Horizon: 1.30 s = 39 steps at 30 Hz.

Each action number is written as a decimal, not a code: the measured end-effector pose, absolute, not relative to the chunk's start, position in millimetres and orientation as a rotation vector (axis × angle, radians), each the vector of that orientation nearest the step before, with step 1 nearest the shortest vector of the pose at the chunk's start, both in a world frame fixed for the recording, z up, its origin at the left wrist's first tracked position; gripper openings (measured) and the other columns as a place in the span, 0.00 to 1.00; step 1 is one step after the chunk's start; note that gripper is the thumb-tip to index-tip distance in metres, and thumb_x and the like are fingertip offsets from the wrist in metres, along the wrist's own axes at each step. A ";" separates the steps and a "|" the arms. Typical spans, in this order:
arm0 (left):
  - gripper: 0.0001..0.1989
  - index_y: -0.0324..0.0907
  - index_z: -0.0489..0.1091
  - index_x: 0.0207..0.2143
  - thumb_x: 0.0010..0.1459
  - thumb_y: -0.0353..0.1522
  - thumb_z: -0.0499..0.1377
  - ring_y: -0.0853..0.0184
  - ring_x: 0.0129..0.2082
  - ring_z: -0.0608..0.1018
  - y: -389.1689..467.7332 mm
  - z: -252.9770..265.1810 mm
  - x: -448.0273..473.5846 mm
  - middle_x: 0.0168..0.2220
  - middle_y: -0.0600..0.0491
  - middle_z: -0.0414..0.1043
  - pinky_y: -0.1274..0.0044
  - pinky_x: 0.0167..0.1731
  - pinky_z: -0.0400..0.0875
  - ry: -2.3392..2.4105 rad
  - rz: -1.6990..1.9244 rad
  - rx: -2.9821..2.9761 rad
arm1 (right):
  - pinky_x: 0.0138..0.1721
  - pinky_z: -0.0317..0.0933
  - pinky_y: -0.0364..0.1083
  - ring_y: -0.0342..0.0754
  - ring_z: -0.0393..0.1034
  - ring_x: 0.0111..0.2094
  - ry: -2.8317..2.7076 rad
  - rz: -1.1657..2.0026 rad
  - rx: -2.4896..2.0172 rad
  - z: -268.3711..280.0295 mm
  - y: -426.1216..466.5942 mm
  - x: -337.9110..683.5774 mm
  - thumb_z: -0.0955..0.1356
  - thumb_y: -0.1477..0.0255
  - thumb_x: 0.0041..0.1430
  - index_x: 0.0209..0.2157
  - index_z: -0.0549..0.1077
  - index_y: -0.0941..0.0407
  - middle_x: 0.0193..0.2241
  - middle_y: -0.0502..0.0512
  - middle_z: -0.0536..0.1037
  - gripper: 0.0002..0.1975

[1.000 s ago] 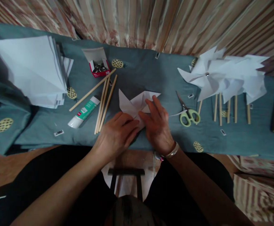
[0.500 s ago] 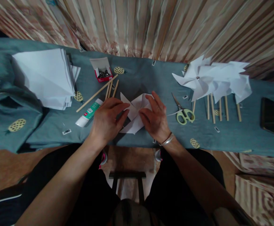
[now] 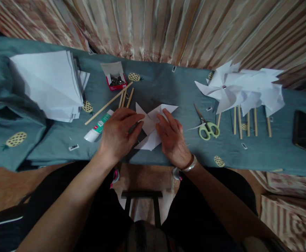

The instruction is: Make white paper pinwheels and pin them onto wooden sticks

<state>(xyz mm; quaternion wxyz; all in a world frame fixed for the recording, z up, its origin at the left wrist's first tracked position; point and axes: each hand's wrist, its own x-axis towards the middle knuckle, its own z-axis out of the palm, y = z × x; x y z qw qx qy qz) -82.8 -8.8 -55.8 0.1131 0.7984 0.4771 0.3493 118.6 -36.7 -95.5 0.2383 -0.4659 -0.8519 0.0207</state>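
Observation:
A white paper pinwheel (image 3: 151, 123) with cut, partly folded blades lies on the cloth between my hands. My left hand (image 3: 120, 131) pinches its left blade between thumb and fingers. On the paper's right side rests my right hand (image 3: 174, 140), its fingers laid out over the sheet and a silver bracelet on the wrist. Just left of my left hand is a glue tube (image 3: 98, 126), white and green. Green-handled scissors (image 3: 207, 128) lie to the right of my right hand, beside a thin paper scrap.
Behind my hands stand a red box of metal pins (image 3: 116, 81) and several wooden sticks (image 3: 108, 104). A stack of white paper (image 3: 48, 82) lies left. Finished pinwheels on sticks (image 3: 223, 87) and a black phone (image 3: 303, 129) are on the right. A striped curtain (image 3: 153, 31) hangs behind.
My right hand's fingers have lowered and flattened onto the paper, uncovering its upper right blade. My left hand keeps its pinch. The view has shifted slightly.

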 end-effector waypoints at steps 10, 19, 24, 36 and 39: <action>0.09 0.44 0.77 0.40 0.63 0.32 0.57 0.64 0.37 0.79 -9.3 -53.4 -83.3 0.37 0.50 0.77 0.72 0.39 0.76 1.428 1.036 2.272 | 0.62 0.53 0.59 0.53 0.41 0.70 -2.312 0.086 -1.304 -96.8 -32.0 131.6 0.58 0.80 0.63 0.48 0.72 0.54 0.62 0.58 0.65 0.18; 0.10 0.41 0.77 0.41 0.63 0.32 0.56 0.64 0.38 0.78 -11.5 -56.3 -81.1 0.37 0.50 0.76 0.72 0.39 0.75 1.358 0.981 2.270 | 0.58 0.57 0.63 0.60 0.43 0.69 -2.279 0.085 -1.339 -99.5 -31.9 136.7 0.59 0.80 0.62 0.49 0.74 0.53 0.63 0.58 0.61 0.19; 0.11 0.42 0.77 0.42 0.63 0.34 0.55 0.64 0.38 0.78 -12.2 -57.4 -75.9 0.38 0.50 0.76 0.72 0.39 0.74 1.359 0.961 2.249 | 0.62 0.50 0.62 0.57 0.40 0.70 -2.300 0.088 -1.347 -89.7 -25.7 124.8 0.58 0.79 0.64 0.40 0.75 0.55 0.64 0.59 0.61 0.15; 0.10 0.38 0.77 0.40 0.64 0.31 0.56 0.62 0.38 0.75 -7.6 -65.9 -64.1 0.36 0.47 0.75 0.69 0.39 0.72 1.220 0.968 2.420 | 0.63 0.50 0.63 0.60 0.42 0.70 -2.219 0.242 -1.368 -90.5 -24.3 128.5 0.60 0.79 0.63 0.42 0.77 0.54 0.64 0.57 0.61 0.16; 0.09 0.40 0.78 0.39 0.63 0.31 0.57 0.55 0.42 0.73 -9.2 -67.2 -58.1 0.39 0.46 0.75 0.63 0.40 0.69 1.244 0.789 2.513 | 0.64 0.49 0.65 0.60 0.41 0.70 -2.167 0.356 -1.376 -89.2 -27.6 136.3 0.60 0.81 0.59 0.48 0.76 0.53 0.66 0.54 0.58 0.20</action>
